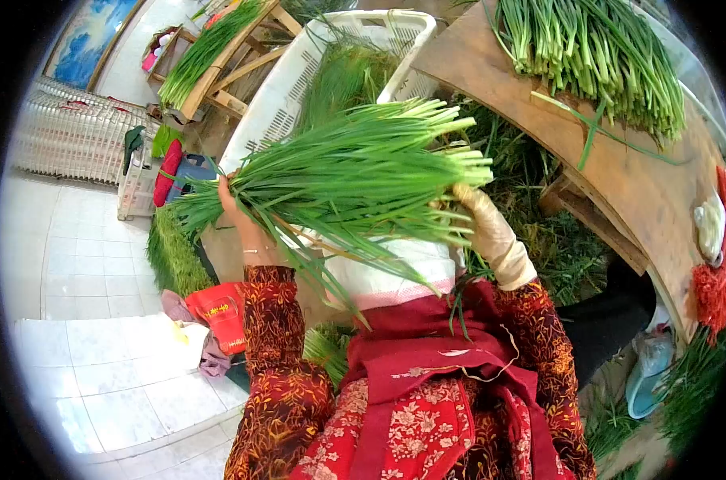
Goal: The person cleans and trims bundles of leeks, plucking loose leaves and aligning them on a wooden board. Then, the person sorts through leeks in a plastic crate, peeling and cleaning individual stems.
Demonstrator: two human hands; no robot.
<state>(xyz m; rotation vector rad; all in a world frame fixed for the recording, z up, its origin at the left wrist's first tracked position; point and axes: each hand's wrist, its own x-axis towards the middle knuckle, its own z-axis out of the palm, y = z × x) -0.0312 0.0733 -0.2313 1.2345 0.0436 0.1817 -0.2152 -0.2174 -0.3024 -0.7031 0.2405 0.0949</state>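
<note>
A big bunch of garlic chives (pixel 339 172) lies sideways in front of me, its pale cut ends to the right and green leaf tips to the left. My left hand (pixel 239 220), bare, is wrapped around the leafy end. At the stem end, my right hand (pixel 491 236) wears a pale glove; its fingers close on the lower stems and are partly hidden by them. A few loose leaves droop from the bunch toward the white sack cloth (pixel 391 268) on my lap.
Behind the bunch stands a white plastic crate (pixel 259 104) containing greens. On the right, a curved wooden table (pixel 491 68) carries a pile of chives (pixel 595 56). Red ties (pixel 713 292) hang at its edge. A red bag (pixel 219 312) lies left; trimmings (pixel 571 248) cover the floor.
</note>
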